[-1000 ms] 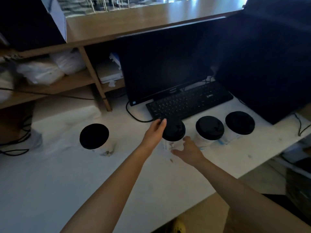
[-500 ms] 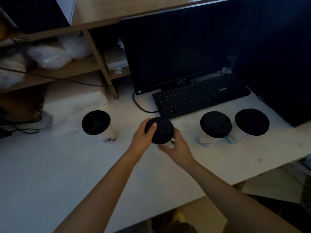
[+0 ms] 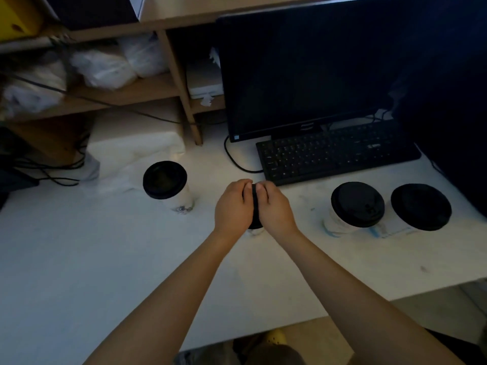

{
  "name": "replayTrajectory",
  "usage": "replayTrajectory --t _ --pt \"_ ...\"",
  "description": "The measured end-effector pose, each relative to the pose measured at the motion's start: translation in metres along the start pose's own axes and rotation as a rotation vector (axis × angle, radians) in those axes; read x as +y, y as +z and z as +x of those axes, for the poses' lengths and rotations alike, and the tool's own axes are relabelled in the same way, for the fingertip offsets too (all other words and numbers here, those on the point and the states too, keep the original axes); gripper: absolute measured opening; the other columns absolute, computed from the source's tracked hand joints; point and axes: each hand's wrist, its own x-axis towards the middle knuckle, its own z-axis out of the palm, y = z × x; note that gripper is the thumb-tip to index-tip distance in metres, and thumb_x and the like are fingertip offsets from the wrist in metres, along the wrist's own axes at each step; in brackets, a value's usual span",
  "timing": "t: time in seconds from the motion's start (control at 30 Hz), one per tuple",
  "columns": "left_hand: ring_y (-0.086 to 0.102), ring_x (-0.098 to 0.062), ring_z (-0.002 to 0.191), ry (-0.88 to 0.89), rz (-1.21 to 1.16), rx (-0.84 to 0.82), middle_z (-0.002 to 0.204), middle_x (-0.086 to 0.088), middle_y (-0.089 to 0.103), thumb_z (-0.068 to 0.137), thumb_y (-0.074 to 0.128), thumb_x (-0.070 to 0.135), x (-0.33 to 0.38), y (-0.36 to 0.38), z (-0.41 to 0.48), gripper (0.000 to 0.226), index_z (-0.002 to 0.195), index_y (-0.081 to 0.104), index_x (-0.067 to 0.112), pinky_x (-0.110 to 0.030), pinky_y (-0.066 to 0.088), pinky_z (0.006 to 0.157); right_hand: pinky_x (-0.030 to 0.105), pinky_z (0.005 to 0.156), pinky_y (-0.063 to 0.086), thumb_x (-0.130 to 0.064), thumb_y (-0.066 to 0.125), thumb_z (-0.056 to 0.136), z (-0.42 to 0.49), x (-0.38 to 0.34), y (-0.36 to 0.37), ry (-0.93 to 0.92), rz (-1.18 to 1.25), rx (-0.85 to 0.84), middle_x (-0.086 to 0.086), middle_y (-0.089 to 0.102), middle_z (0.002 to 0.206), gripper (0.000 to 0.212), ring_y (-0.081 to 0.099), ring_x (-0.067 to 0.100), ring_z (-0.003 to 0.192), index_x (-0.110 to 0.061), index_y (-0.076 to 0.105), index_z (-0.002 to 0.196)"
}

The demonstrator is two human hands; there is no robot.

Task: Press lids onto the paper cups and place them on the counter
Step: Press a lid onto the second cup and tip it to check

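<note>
At frame centre we have our left hand (image 3: 232,206) and right hand (image 3: 274,206) pressed together over the black lid (image 3: 254,204), which sits directly beneath the grip on a paper cup (image 3: 255,231) standing upright on the worktop (image 3: 105,259); our hands hide the lid's seating and most of the cup

This looks like the service counter of a café or drinks shop. Beyond the hands, a dark flat computer monitor (image 3: 303,75) and black keyboard (image 3: 334,151) sit on a white worktop (image 3: 79,259), like a till station. Black-lidded white paper takeaway cups (image 3: 353,206) stand to either side, and wooden shelves (image 3: 137,90) up to the left hold white plastic-wrapped bundles (image 3: 102,67).
</note>
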Motion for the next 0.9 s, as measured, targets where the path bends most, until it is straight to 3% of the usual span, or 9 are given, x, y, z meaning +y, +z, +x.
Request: replayTrajectory --t 0.13,0.33,0.5,0.63,0.77,0.83,0.9 --pt "0.049 -0.007 0.083 -0.003 0.011 0.039 0.106 -0.004 0.065 0.1 0.034 0.023 -0.001 0.003 -0.001 0.031 0.107 0.063 0.012 -0.02 0.034 0.072 0.006 0.066 0.038 -0.023 0.035 0.1 -0.001 0.003 -0.001 -0.03 0.034 -0.003 0.0 0.058 0.094 0.027 0.053 0.012 0.086 -0.01 0.057 0.107" --pt "0.049 -0.009 0.084 0.019 0.034 -0.01 0.109 -0.006 0.063 0.101 0.032 0.024 -0.001 0.0 0.001 0.032 0.107 0.061 0.012 -0.022 0.035 0.073 0.019 0.072 0.04 -0.023 0.034 0.1 -0.003 -0.004 -0.001 0.007 0.084 -0.005 0.002 0.06 0.097 0.029 0.055 0.013 0.089 -0.009 0.057 0.109" --pt "0.055 -0.02 0.108 0.133 -0.058 -0.144 0.12 -0.01 0.061 0.102 0.03 0.025 -0.004 -0.012 0.01 0.037 0.121 0.057 0.009 -0.019 0.034 0.085 0.024 0.07 0.041 -0.022 0.03 0.101 -0.013 -0.008 0.002 0.127 0.157 0.046 0.006 0.056 0.1 0.03 0.053 0.018 0.092 -0.008 0.054 0.112" --pt "0.055 -0.024 0.109 0.287 0.099 -0.209 0.114 -0.01 0.061 0.1 0.034 0.036 -0.012 -0.018 0.029 0.038 0.119 0.057 0.014 -0.028 0.04 0.088 0.029 0.09 0.041 -0.017 0.029 0.1 -0.023 -0.007 0.0 0.228 0.192 0.088 0.007 0.053 0.112 0.033 0.051 0.02 0.105 -0.006 0.048 0.125" --pt "0.053 -0.025 0.11 0.306 0.26 -0.169 0.116 -0.008 0.061 0.097 0.037 0.044 -0.006 -0.032 0.048 0.045 0.121 0.058 0.013 -0.037 0.045 0.088 0.032 0.083 0.042 -0.024 0.037 0.094 -0.039 0.004 0.012 0.194 0.082 0.155 0.014 0.052 0.112 0.037 0.053 0.025 0.101 0.001 0.051 0.116" --pt "0.057 -0.025 0.101 0.342 0.334 -0.193 0.106 -0.008 0.064 0.097 0.035 0.045 0.0 -0.035 0.056 0.044 0.11 0.063 0.013 -0.036 0.046 0.078 0.029 0.079 0.038 -0.024 0.04 0.095 -0.047 0.007 0.018 0.219 0.05 0.153 0.015 0.05 0.113 0.035 0.051 0.025 0.097 0.002 0.049 0.116" --pt "0.059 -0.028 0.088 0.304 0.338 -0.195 0.086 -0.009 0.061 0.099 0.033 0.041 0.005 -0.037 0.059 0.044 0.088 0.062 0.011 -0.033 0.04 0.065 0.032 0.083 0.041 -0.026 0.043 0.094 -0.047 0.006 0.017 0.278 0.1 0.151 0.018 0.051 0.12 0.038 0.053 0.029 0.105 0.0 0.047 0.122"
